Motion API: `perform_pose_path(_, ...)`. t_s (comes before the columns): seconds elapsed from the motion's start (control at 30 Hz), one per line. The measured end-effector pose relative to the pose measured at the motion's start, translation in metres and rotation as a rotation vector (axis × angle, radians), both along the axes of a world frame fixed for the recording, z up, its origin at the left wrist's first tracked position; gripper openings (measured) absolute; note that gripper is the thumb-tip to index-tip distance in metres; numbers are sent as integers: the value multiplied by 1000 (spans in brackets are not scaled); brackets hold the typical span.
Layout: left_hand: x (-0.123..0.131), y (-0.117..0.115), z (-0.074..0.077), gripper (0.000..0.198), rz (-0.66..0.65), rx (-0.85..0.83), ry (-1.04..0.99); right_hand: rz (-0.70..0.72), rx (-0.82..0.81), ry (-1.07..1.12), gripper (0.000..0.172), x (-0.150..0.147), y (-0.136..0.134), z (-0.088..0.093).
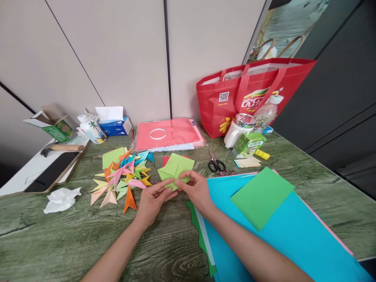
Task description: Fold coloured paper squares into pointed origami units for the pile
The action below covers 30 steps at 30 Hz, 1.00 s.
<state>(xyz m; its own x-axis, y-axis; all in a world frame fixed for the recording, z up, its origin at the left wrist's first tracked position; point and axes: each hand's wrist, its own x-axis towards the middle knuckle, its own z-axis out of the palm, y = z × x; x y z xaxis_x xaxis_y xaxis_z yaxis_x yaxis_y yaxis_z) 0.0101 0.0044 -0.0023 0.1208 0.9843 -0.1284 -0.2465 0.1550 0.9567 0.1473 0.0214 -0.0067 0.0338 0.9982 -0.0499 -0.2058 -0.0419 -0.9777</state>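
A light green sheet of folding paper [177, 165], creased and partly folded, is held up over the table between both hands. My left hand [155, 197] pinches its lower left edge with thumb and fingers. On the lower right edge, my right hand [196, 189] grips the same paper, its thumb close to the left one. Just left of the hands lies a heap of folded paper pieces [122, 174] in orange, pink, yellow, green and blue. Behind the held paper, a red paper piece [166, 160] shows in part.
Black-handled scissors [216, 164] lie right of the hands. A green square sheet [263, 198] rests on large blue sheets [226, 196]. Farther back are a packet of red paper [176, 135], a white mug [233, 133] and a red bag [217, 105]. A crumpled tissue [62, 199] lies left.
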Motion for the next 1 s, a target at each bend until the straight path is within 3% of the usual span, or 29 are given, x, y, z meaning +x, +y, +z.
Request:
perform_pose_path(0.4, 1, -1, -1, 31, 39, 11, 31, 32, 42, -107, 21, 1, 1, 0)
perform_pose_path(0.57, 0, 0, -1, 32, 83, 6, 45, 72, 100, -173, 31, 1, 1, 1)
perform_pose_path(1.0, -2, 3, 0, 25, 124, 32, 31, 142, 38, 55, 40, 7, 7, 3)
